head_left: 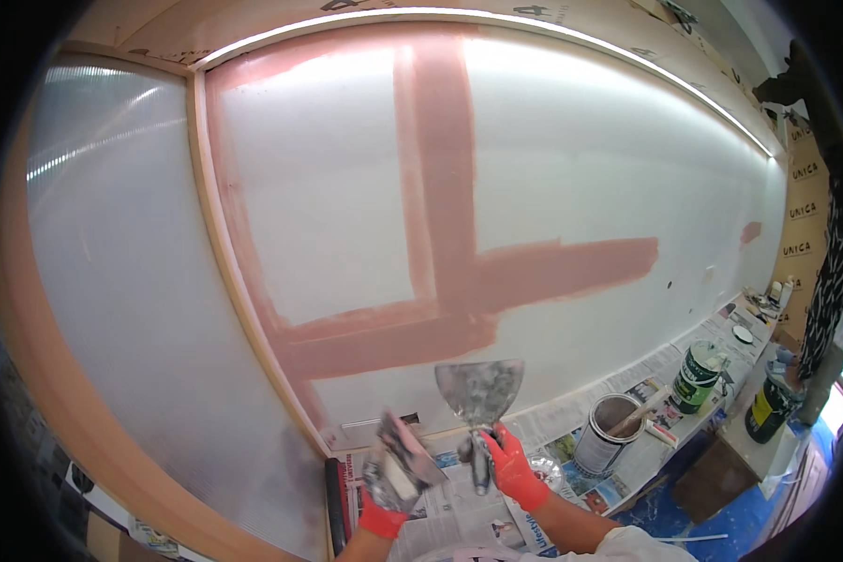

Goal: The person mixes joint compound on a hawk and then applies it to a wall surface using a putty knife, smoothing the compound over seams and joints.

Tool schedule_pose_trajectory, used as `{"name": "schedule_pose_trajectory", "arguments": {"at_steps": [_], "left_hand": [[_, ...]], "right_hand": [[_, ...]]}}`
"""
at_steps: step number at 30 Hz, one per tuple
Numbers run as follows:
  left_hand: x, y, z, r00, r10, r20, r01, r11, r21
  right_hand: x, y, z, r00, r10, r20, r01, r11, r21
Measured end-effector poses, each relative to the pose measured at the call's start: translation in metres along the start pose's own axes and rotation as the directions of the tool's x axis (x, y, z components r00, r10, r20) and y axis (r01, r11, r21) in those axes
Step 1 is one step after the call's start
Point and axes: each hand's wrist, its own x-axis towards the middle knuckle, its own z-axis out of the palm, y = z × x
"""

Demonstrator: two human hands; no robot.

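Both my hands wear gloves with red on them. My right hand (515, 466), at the lower middle, is closed around the handle of a wide putty knife (480, 389). Its broad, smeared grey blade points up toward the wall and its handle hangs below my fingers. To the left, my left hand (384, 482) is closed on a pale-handled tool (401, 480) with a flat, pinkish-grey blade. Motion blurs this tool, so its exact kind is unclear. The two tools are apart. Ahead stands a white wall (552, 169) with wide pink bands of filler or paint (445, 187).
Newspaper (468, 520) covers the surface below the wall. An open paint can (609, 436) with a stick across it stands right of my right hand. Farther right are a green tub (698, 375) and a dark bucket (773, 403). A wood-framed translucent panel (149, 281) borders the left.
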Motion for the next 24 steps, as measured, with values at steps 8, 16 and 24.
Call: {"name": "schedule_pose_trajectory", "arguments": {"at_steps": [8, 16, 24], "left_hand": [[-0.006, -0.053, -0.030, 0.981, -0.170, -0.095, 0.180, 0.977, 0.111], [0.025, -0.057, -0.048, 0.911, 0.413, 0.004, -0.349, 0.764, 0.543], [0.011, -0.057, -0.071, 0.774, 0.175, 0.609, -0.363, -0.665, 0.652]], "right_hand": [[0.024, 0.012, 0.040, 0.948, 0.312, 0.067, -0.295, 0.779, 0.553], [-0.042, 0.054, 0.050, 0.981, -0.193, -0.017, 0.193, 0.967, 0.165], [-0.026, 0.039, 0.014, 0.978, -0.039, -0.203, 0.001, 0.983, -0.185]]}}
